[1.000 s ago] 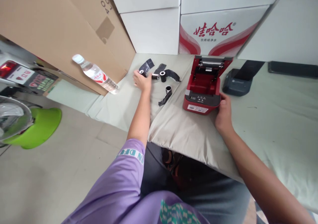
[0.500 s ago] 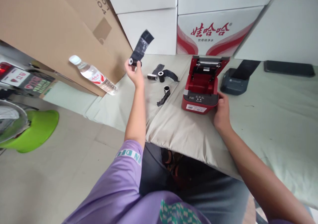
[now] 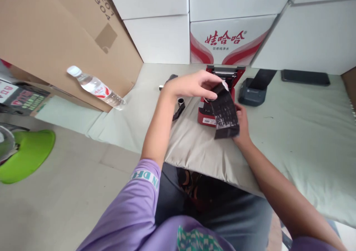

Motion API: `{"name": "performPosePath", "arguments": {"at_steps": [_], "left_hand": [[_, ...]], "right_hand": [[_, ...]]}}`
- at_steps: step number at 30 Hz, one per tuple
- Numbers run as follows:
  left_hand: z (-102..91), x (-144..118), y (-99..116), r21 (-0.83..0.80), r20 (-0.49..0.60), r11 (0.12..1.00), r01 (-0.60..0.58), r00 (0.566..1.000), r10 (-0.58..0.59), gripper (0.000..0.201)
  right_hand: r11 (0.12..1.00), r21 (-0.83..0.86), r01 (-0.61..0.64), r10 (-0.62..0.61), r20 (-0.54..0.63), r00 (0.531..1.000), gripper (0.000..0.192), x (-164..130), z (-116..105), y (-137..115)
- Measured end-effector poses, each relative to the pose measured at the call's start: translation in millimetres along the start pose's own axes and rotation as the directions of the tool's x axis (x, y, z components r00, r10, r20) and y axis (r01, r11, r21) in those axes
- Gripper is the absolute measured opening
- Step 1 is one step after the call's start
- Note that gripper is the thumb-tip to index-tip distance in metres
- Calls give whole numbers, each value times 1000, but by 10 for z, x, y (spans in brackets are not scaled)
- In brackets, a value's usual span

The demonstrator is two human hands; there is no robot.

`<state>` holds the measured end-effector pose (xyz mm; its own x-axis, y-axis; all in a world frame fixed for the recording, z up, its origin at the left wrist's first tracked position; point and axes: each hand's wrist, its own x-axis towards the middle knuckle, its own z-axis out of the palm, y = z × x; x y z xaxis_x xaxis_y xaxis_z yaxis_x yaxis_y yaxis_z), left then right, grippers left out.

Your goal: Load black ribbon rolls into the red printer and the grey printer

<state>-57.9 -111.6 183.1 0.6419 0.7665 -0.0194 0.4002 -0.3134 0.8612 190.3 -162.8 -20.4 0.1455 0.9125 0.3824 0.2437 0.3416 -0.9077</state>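
Observation:
Between the fingers and thumb of my left hand (image 3: 194,85) is a small paper roll, its black, marked strip (image 3: 226,114) hanging down towards me. It is over the red printer (image 3: 207,118), whose lid (image 3: 239,75) is tilted up. The strip and hand cover much of the printer's inside. My right hand (image 3: 242,128) grips the printer's right side, partly behind the strip. Left of the printer lies another small roll with a black tail (image 3: 178,112). More rolls near the left wrist are mostly hidden, with a dark strip end (image 3: 172,77) showing.
A dark device with a black strip (image 3: 253,92) sits right of the printer, and a black phone-like slab (image 3: 305,77) lies farther right. A water bottle (image 3: 97,88) lies tilted near the big cardboard box (image 3: 69,36). White cartons (image 3: 161,39) line the back of the cloth-covered surface (image 3: 300,151).
My left hand has carried the roll from the left to above the printer, its strip now hanging down instead of up. My right hand stays at the printer. The view has shifted slightly.

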Motion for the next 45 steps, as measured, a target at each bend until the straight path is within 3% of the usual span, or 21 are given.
{"name": "performPosePath", "arguments": {"at_steps": [2, 6, 11, 17, 24, 30, 37, 42, 45], "left_hand": [[102, 240, -42, 140, 21, 990, 12, 1000, -15, 23], [240, 530, -305, 302, -79, 951, 56, 996, -34, 33], [370, 562, -362, 479, -52, 874, 81, 997, -64, 30], [516, 588, -316, 672, -71, 734, 97, 995, -67, 45], [562, 611, -346, 673, -55, 725, 148, 987, -151, 34], [568, 582, -267, 571, -149, 768, 291, 956, -251, 18], [540, 581, -272, 615, -89, 764, 197, 979, -181, 22], [343, 422, -53, 523, -57, 831, 189, 981, -187, 40], [241, 254, 115, 468, 7, 871, 147, 985, -170, 32]], "right_hand": [[1000, 19, -20, 19, 13, 1000, 64, 1, -8, -1], [998, 39, -50, 49, 18, 999, 64, 3, -7, -12], [999, 24, -42, 42, 16, 999, 67, 6, 5, -49], [997, 41, -58, 57, 15, 998, 63, 2, 10, -54], [996, 56, -62, 61, 35, 998, 62, 4, 2, -2], [996, 50, -75, 75, 4, 997, 65, 32, 9, -12], [993, 49, -106, 106, 3, 994, 69, 45, 26, -107], [987, 61, -149, 149, 0, 989, 67, 59, -23, -178], [980, 81, -182, 184, -21, 983, 58, 197, -108, -272]]}}
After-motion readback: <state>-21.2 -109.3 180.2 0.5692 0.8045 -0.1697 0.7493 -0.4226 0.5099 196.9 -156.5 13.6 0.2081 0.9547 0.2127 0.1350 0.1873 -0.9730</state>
